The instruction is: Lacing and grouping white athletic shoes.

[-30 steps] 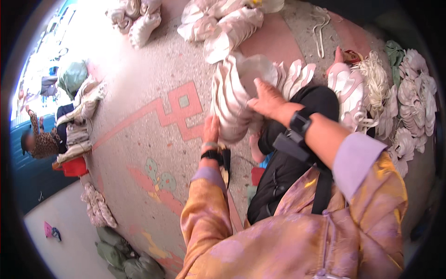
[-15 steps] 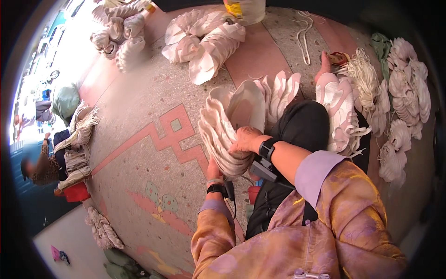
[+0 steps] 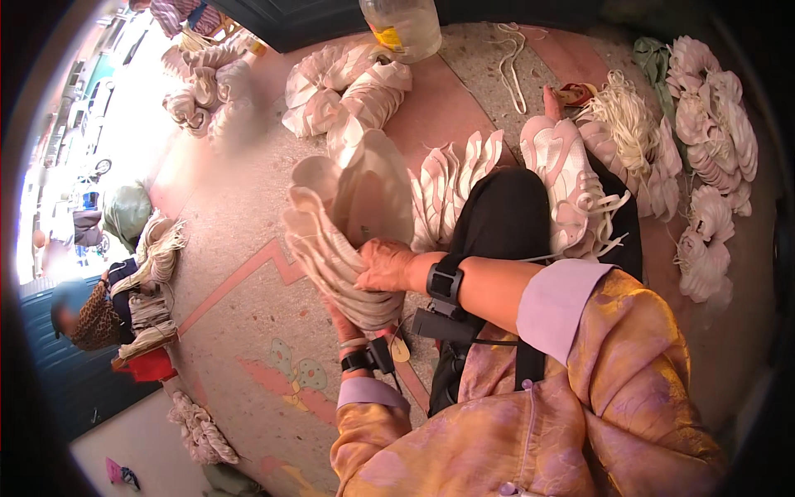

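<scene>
Between my hands is a thick nested stack of white shoe uppers [image 3: 319,257], their open sides facing up and away from me. My right hand [image 3: 387,263] grips the stack's near right side, thumb toward the layered edges. Lower down, my left hand [image 3: 339,321] holds the stack from its near left side, its fingers mostly hidden behind the layers. More white and pink uppers [image 3: 455,186] stand in a row just right of the stack, against my knee. Across my other leg lie laced uppers [image 3: 559,182] with loose white lace ends.
Bundles of uppers [image 3: 348,91] lie on the floor ahead, beside a clear plastic tub [image 3: 403,29]. At the right are a hank of cream laces [image 3: 621,120] and more bundles [image 3: 712,116]. Another person [image 3: 91,319] sits at far left with laces by a red container [image 3: 149,364].
Both hands have carried the stack of uppers to the left, and it now stands farther from my knee. My view has shifted slightly as well.
</scene>
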`<control>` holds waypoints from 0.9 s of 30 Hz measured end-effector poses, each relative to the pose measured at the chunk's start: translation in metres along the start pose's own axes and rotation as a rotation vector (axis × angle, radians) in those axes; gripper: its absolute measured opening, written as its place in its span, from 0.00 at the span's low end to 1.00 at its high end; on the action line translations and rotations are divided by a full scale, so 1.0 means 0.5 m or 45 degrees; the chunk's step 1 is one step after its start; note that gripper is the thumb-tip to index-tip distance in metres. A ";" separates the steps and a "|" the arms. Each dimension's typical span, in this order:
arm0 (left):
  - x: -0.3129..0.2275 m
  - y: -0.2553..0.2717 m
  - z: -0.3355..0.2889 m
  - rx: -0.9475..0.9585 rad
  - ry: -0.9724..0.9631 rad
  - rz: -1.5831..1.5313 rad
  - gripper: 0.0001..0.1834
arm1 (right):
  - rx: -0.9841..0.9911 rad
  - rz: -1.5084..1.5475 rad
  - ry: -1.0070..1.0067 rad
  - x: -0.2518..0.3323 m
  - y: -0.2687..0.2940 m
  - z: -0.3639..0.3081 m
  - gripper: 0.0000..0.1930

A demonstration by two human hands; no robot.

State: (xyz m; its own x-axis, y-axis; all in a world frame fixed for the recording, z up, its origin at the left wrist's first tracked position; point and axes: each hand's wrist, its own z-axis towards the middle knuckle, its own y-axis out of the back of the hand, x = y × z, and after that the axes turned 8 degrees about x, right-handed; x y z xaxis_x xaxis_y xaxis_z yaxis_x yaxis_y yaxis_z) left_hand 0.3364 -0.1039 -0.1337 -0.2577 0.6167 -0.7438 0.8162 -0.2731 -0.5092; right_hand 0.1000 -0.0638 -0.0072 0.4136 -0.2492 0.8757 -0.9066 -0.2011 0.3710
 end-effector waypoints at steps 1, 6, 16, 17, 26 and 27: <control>-0.019 -0.014 -0.014 0.007 -0.005 0.007 0.42 | -0.009 0.000 0.006 0.016 0.000 -0.011 0.24; -0.082 0.015 -0.147 -0.104 -0.141 0.126 0.40 | 0.131 0.081 0.185 0.086 -0.034 -0.070 0.22; -0.036 -0.067 -0.128 -0.083 0.114 0.153 0.35 | -0.240 -0.923 0.744 -0.038 -0.055 -0.055 0.06; -0.029 -0.030 -0.099 -0.058 0.139 0.111 0.35 | -0.295 -0.747 0.813 -0.053 -0.046 -0.043 0.06; 0.094 -0.052 0.023 -0.157 0.963 1.446 0.38 | 0.324 0.074 -0.486 -0.139 0.019 -0.025 0.39; 0.098 -0.055 0.026 -0.156 0.968 1.453 0.38 | 0.323 0.083 -0.487 -0.154 0.012 -0.017 0.39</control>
State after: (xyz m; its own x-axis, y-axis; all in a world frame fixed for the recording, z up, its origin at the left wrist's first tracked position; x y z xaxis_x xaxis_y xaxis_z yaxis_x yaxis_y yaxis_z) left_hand 0.2946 -0.0759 -0.1618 0.8912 0.3557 -0.2817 0.4322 -0.8543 0.2886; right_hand 0.0621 -0.0378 -0.0700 0.4010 -0.5911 0.6998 -0.9023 -0.3868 0.1903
